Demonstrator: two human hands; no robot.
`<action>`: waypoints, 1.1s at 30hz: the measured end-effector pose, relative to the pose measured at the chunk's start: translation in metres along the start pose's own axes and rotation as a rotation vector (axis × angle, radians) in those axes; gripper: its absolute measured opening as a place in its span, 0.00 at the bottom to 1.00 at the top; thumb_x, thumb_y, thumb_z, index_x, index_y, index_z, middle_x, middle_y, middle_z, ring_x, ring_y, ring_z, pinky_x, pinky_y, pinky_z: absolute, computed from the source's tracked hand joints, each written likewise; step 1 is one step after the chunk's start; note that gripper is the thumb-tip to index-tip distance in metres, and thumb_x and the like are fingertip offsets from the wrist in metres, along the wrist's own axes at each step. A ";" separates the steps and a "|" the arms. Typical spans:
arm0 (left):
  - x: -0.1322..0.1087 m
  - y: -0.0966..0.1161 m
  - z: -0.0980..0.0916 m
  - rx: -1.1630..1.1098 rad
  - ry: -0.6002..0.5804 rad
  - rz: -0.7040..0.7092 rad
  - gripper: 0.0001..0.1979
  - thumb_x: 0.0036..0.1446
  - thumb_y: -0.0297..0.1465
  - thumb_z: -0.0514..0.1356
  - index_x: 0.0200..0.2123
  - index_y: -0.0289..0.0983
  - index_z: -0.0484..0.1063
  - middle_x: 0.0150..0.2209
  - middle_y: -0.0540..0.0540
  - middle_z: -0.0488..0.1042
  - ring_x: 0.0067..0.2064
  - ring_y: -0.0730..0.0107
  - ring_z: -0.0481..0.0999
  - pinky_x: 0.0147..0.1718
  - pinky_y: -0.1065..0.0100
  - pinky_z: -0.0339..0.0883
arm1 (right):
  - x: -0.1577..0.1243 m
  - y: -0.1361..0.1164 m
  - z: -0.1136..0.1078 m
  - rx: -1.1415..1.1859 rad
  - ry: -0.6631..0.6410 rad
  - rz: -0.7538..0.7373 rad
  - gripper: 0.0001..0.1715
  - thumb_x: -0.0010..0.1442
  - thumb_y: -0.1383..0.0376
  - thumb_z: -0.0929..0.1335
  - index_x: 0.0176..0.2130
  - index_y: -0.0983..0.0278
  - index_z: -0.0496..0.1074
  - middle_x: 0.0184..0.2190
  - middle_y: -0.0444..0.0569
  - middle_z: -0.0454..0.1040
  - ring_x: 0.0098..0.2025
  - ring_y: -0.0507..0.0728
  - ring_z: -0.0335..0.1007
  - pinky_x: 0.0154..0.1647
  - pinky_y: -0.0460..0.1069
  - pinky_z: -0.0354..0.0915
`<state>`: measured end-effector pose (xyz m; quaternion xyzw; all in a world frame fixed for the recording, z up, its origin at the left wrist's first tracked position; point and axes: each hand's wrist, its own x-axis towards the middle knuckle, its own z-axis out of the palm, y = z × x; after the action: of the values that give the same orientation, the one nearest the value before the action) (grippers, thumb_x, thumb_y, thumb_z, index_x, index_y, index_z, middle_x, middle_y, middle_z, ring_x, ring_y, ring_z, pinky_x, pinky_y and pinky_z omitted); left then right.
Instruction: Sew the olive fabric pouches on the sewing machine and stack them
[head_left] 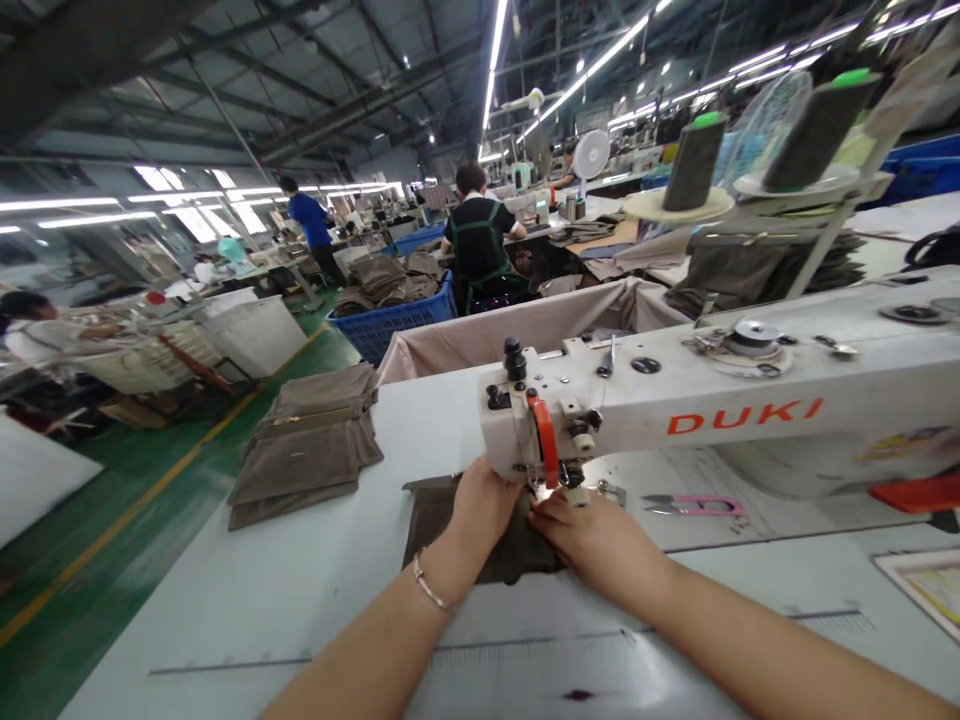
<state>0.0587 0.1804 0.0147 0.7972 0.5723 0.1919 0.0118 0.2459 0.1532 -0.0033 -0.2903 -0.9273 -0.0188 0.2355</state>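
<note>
Brown cloth lay under the sewing head, seemingly unfinished; your left hand and right hand, partly curled, touched it, grips unclear.

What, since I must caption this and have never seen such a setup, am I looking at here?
There is just one picture, taken by a camera on a person's head, looking forward and down. No robot appears: the left hand and right hand are that person's own, both bare. They rest on a dark brown fabric piece, close under the head of a white sewing machine marked DUKI. Whether the fingers pinch the cloth is hard to tell. On the pale table there is also a stack of brown pieces to the left, and pink-handled snips lie beneath the machine's arm. Beyond sits a co-worker.
</note>
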 end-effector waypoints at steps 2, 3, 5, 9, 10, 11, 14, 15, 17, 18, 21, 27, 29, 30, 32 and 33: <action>-0.017 0.004 0.002 -0.040 -0.015 0.052 0.06 0.62 0.27 0.57 0.39 0.37 0.75 0.41 0.44 0.74 0.45 0.61 0.72 0.47 0.60 0.68 | -0.010 -0.002 0.000 0.016 0.028 -0.015 0.13 0.63 0.71 0.66 0.47 0.65 0.74 0.42 0.49 0.73 0.46 0.59 0.68 0.48 0.55 0.68; -0.025 0.005 0.002 -0.061 -0.022 0.080 0.07 0.61 0.27 0.58 0.41 0.38 0.75 0.43 0.45 0.74 0.46 0.62 0.72 0.49 0.61 0.67 | -0.014 -0.003 0.001 0.023 0.044 -0.016 0.13 0.64 0.70 0.65 0.48 0.66 0.73 0.44 0.49 0.73 0.46 0.58 0.68 0.49 0.55 0.67; -0.040 0.008 0.001 -0.093 -0.032 0.144 0.11 0.61 0.24 0.58 0.46 0.39 0.73 0.47 0.47 0.72 0.50 0.64 0.70 0.54 0.62 0.65 | -0.019 -0.005 0.002 0.033 0.073 -0.012 0.14 0.65 0.70 0.63 0.49 0.68 0.72 0.45 0.51 0.72 0.47 0.59 0.67 0.49 0.55 0.67; -0.050 0.008 -0.003 -0.106 -0.019 0.265 0.16 0.61 0.21 0.56 0.52 0.35 0.69 0.51 0.45 0.70 0.54 0.64 0.67 0.57 0.61 0.63 | -0.020 -0.008 0.003 0.047 0.109 -0.028 0.16 0.67 0.70 0.60 0.49 0.70 0.72 0.43 0.52 0.73 0.46 0.59 0.67 0.47 0.56 0.67; -0.050 0.008 -0.003 -0.105 -0.018 0.284 0.17 0.61 0.21 0.56 0.52 0.35 0.69 0.51 0.45 0.70 0.54 0.64 0.67 0.57 0.61 0.63 | -0.020 -0.008 0.003 0.050 0.120 -0.035 0.16 0.68 0.70 0.60 0.49 0.69 0.72 0.43 0.52 0.73 0.46 0.59 0.67 0.47 0.56 0.67; -0.050 0.008 -0.004 -0.106 -0.017 0.295 0.17 0.60 0.21 0.56 0.52 0.34 0.69 0.51 0.45 0.70 0.54 0.64 0.67 0.57 0.61 0.63 | -0.019 -0.008 0.002 0.053 0.130 -0.040 0.16 0.68 0.70 0.59 0.48 0.69 0.72 0.42 0.52 0.73 0.46 0.58 0.67 0.48 0.56 0.67; -0.051 0.010 -0.003 -0.107 -0.004 0.309 0.16 0.60 0.21 0.56 0.52 0.34 0.69 0.50 0.45 0.71 0.54 0.65 0.68 0.57 0.62 0.64 | -0.019 -0.007 -0.001 0.071 0.154 -0.051 0.16 0.68 0.70 0.58 0.48 0.69 0.72 0.42 0.51 0.74 0.46 0.58 0.68 0.48 0.56 0.66; -0.051 0.011 -0.002 -0.101 0.006 0.308 0.16 0.61 0.20 0.55 0.52 0.34 0.69 0.50 0.44 0.71 0.54 0.65 0.68 0.57 0.62 0.64 | -0.019 -0.007 -0.002 0.079 0.159 -0.049 0.16 0.69 0.70 0.58 0.48 0.69 0.72 0.43 0.51 0.74 0.46 0.58 0.68 0.48 0.56 0.66; -0.053 0.013 0.000 -0.087 0.026 0.301 0.15 0.62 0.20 0.53 0.51 0.33 0.69 0.51 0.44 0.71 0.54 0.65 0.69 0.57 0.61 0.65 | -0.019 -0.007 -0.005 0.093 0.164 -0.040 0.17 0.69 0.69 0.58 0.48 0.68 0.72 0.43 0.51 0.74 0.46 0.58 0.69 0.47 0.56 0.66; -0.053 0.014 0.000 -0.084 0.036 0.296 0.15 0.62 0.20 0.52 0.51 0.33 0.69 0.51 0.43 0.71 0.54 0.65 0.69 0.57 0.61 0.65 | -0.019 -0.007 -0.006 0.096 0.167 -0.034 0.17 0.69 0.69 0.58 0.47 0.68 0.72 0.43 0.50 0.74 0.45 0.57 0.69 0.47 0.55 0.66; -0.051 0.010 -0.001 -0.107 0.032 0.315 0.14 0.63 0.22 0.52 0.50 0.34 0.70 0.51 0.43 0.72 0.54 0.65 0.70 0.57 0.62 0.66 | -0.018 -0.008 -0.007 0.091 0.164 -0.031 0.17 0.69 0.70 0.58 0.47 0.68 0.73 0.42 0.51 0.74 0.45 0.57 0.69 0.47 0.55 0.66; -0.048 0.004 -0.005 -0.140 0.004 0.328 0.13 0.65 0.26 0.51 0.50 0.35 0.70 0.50 0.43 0.72 0.53 0.66 0.71 0.56 0.61 0.66 | -0.020 -0.010 -0.005 0.078 0.087 -0.003 0.17 0.69 0.69 0.58 0.49 0.68 0.72 0.45 0.51 0.73 0.47 0.57 0.67 0.49 0.56 0.65; -0.050 0.003 -0.002 -0.158 0.040 0.291 0.12 0.65 0.26 0.52 0.48 0.34 0.71 0.48 0.43 0.73 0.52 0.66 0.71 0.56 0.61 0.67 | -0.020 -0.010 -0.005 0.083 0.075 0.006 0.17 0.68 0.69 0.58 0.49 0.68 0.72 0.45 0.51 0.73 0.47 0.58 0.67 0.49 0.56 0.65; -0.051 0.003 -0.001 -0.174 0.051 0.276 0.11 0.64 0.25 0.53 0.48 0.34 0.71 0.48 0.44 0.73 0.52 0.66 0.71 0.55 0.61 0.67 | -0.020 -0.010 -0.005 0.080 0.073 0.006 0.17 0.68 0.69 0.58 0.49 0.68 0.72 0.45 0.51 0.73 0.47 0.58 0.67 0.49 0.56 0.65; -0.051 0.001 0.000 -0.204 0.035 0.277 0.12 0.63 0.25 0.54 0.49 0.35 0.71 0.49 0.45 0.73 0.52 0.66 0.71 0.55 0.61 0.67 | -0.020 -0.011 -0.004 0.061 0.074 0.002 0.17 0.67 0.69 0.58 0.48 0.69 0.72 0.44 0.52 0.73 0.46 0.58 0.67 0.49 0.56 0.66; -0.050 -0.001 0.001 -0.213 0.020 0.289 0.13 0.63 0.25 0.55 0.50 0.36 0.71 0.50 0.45 0.73 0.52 0.66 0.71 0.55 0.61 0.67 | -0.020 -0.011 -0.003 0.051 0.071 0.001 0.17 0.67 0.69 0.59 0.48 0.69 0.72 0.44 0.52 0.73 0.46 0.58 0.67 0.49 0.56 0.66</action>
<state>0.0444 0.1347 -0.0009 0.8635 0.4284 0.2587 0.0628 0.2553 0.1329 -0.0089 -0.2840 -0.9183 -0.0053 0.2757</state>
